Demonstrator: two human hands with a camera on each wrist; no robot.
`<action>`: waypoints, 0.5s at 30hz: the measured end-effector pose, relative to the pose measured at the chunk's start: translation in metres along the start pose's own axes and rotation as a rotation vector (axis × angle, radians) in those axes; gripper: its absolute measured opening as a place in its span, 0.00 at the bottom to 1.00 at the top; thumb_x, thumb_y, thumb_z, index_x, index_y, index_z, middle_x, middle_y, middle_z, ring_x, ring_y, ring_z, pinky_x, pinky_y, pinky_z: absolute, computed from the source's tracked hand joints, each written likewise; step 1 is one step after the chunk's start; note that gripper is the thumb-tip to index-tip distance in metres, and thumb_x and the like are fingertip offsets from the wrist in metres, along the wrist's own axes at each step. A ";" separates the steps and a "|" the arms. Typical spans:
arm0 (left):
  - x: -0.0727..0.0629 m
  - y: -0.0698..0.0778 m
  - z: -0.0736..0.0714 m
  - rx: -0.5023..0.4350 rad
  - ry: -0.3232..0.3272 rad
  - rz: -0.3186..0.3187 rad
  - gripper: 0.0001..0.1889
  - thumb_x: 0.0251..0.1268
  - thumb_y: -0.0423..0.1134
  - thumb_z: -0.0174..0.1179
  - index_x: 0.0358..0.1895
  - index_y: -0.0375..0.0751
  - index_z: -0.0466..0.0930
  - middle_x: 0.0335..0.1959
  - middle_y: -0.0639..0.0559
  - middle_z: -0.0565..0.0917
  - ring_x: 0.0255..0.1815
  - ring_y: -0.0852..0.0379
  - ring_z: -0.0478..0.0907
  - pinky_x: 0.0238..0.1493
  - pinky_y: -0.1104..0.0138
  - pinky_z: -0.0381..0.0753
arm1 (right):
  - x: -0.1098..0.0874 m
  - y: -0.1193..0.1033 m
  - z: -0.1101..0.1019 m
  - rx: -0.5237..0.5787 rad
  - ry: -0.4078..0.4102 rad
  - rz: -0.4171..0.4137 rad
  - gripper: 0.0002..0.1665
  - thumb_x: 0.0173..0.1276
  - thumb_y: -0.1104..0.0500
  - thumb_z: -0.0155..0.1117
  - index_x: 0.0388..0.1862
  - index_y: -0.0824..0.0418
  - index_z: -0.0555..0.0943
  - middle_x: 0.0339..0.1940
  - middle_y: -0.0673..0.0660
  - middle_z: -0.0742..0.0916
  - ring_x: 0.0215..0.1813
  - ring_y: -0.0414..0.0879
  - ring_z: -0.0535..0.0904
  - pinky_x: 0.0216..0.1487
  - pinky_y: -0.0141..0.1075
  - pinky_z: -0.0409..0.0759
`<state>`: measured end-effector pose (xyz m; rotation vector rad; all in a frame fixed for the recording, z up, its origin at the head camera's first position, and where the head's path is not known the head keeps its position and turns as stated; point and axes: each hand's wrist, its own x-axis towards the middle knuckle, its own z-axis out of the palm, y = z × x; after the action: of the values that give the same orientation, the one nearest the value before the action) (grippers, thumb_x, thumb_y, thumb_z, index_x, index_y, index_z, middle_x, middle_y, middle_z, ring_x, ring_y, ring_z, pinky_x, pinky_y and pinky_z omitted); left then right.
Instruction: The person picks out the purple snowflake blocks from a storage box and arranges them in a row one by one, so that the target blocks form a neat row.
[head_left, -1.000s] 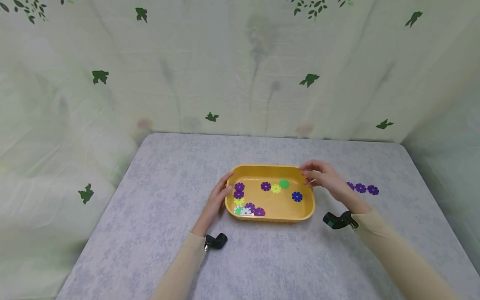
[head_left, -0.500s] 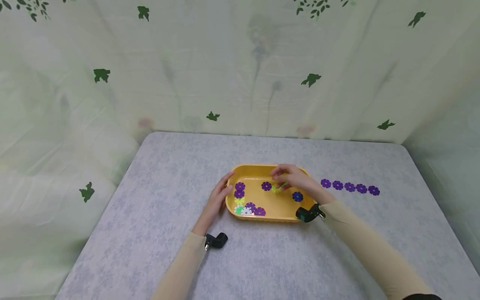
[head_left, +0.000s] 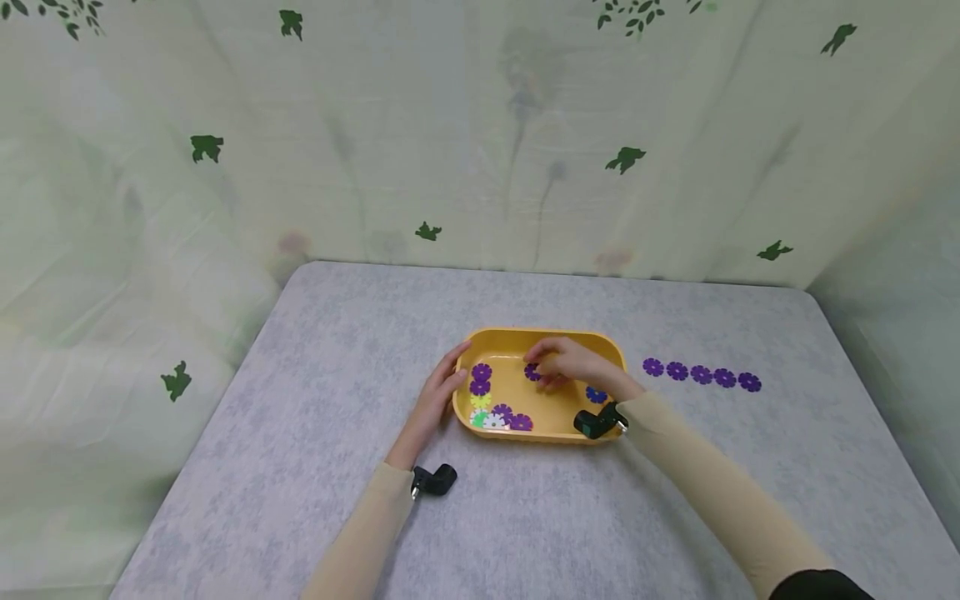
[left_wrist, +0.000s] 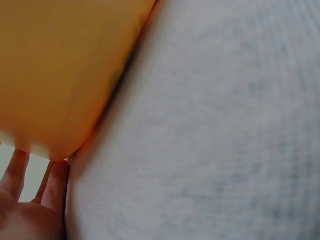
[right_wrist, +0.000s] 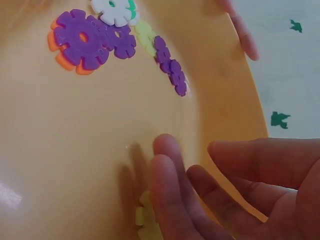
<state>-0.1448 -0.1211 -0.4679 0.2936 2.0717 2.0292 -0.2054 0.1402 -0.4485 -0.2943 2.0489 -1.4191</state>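
So the right hand (head_left: pixel 570 362) is down in the tray (head_left: pixel 555 426), its fingers (right_wrist: pixel 164 175) bent and bunched fairly close, tips near a lone purple disc (head_left: pixel 532 372). There's a yellow disc (right_wrist: pixel 145 222) peeking out behind them in the right wrist view, but I honestly can't tell if it's pinched or just lying there. Left hand (head_left: pixel 435 390) has its fingers fairly straight against the tray's left end, and I'd guess it's there to stop the thing sliding while the other one pokes about. As for what's inside: a purple pair (head_left: pixel 481 379) sits by the left wall, then another yellow one (head_left: pixel 480 402), and round the near left corner a bit of green (head_left: pixel 477 420) with a white disc (head_left: pixel 494 422) and two more purples (head_left: pixel 512 418). The wrist view shows orange (right_wrist: pixel 54 42) sticking out under one of those. A blue disc (head_left: pixel 596 395) lies off on the right side. Outside, on the worktop (head_left: pixel 375 350), five purple discs (head_left: pixel 701 375) run in a neat line right of the tray, probably put there because it's handy for the right hand.
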 end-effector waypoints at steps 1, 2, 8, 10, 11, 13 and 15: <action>0.000 0.000 0.000 -0.002 0.000 -0.002 0.24 0.77 0.37 0.43 0.74 0.48 0.58 0.75 0.53 0.54 0.74 0.57 0.48 0.72 0.60 0.49 | 0.000 0.000 0.000 0.001 -0.006 0.010 0.18 0.68 0.69 0.51 0.56 0.74 0.73 0.48 0.67 0.80 0.38 0.55 0.83 0.43 0.43 0.83; 0.000 0.000 0.000 -0.002 0.001 -0.002 0.24 0.77 0.37 0.43 0.74 0.48 0.58 0.75 0.53 0.54 0.74 0.57 0.48 0.72 0.60 0.49 | 0.000 0.000 0.001 0.006 -0.013 0.021 0.19 0.68 0.70 0.51 0.57 0.73 0.73 0.48 0.67 0.80 0.39 0.54 0.83 0.44 0.43 0.83; 0.000 0.000 0.000 -0.006 -0.002 0.002 0.24 0.77 0.37 0.43 0.74 0.48 0.58 0.75 0.52 0.54 0.74 0.56 0.49 0.72 0.61 0.49 | 0.001 -0.001 0.003 0.039 -0.065 0.049 0.19 0.68 0.72 0.49 0.57 0.76 0.72 0.51 0.68 0.78 0.41 0.53 0.82 0.48 0.44 0.82; 0.000 -0.001 0.000 -0.006 -0.002 0.001 0.24 0.77 0.37 0.43 0.74 0.48 0.58 0.75 0.53 0.54 0.74 0.56 0.48 0.72 0.60 0.49 | 0.001 -0.001 0.003 0.046 -0.088 0.048 0.20 0.68 0.73 0.48 0.58 0.77 0.71 0.51 0.68 0.78 0.41 0.53 0.82 0.49 0.44 0.81; 0.000 -0.001 0.000 -0.007 -0.002 0.001 0.24 0.77 0.37 0.43 0.74 0.48 0.58 0.75 0.53 0.54 0.74 0.56 0.49 0.72 0.60 0.49 | 0.002 -0.001 0.004 0.050 -0.094 0.054 0.20 0.68 0.73 0.49 0.58 0.77 0.72 0.50 0.68 0.79 0.41 0.53 0.82 0.49 0.44 0.81; 0.000 0.000 0.000 -0.003 -0.001 -0.003 0.24 0.77 0.37 0.43 0.74 0.48 0.58 0.75 0.53 0.54 0.74 0.56 0.49 0.72 0.60 0.50 | 0.002 -0.001 0.004 0.051 -0.107 0.067 0.20 0.68 0.73 0.49 0.58 0.76 0.72 0.48 0.67 0.80 0.40 0.52 0.82 0.48 0.43 0.82; 0.000 -0.001 0.000 -0.002 -0.002 -0.004 0.24 0.77 0.37 0.43 0.74 0.48 0.58 0.75 0.52 0.54 0.74 0.56 0.49 0.72 0.60 0.50 | 0.003 0.000 0.004 0.042 -0.115 0.077 0.19 0.68 0.73 0.50 0.57 0.77 0.72 0.45 0.67 0.81 0.39 0.52 0.83 0.47 0.43 0.82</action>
<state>-0.1449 -0.1207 -0.4685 0.2904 2.0669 2.0279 -0.2054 0.1350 -0.4506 -0.2702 1.9153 -1.3650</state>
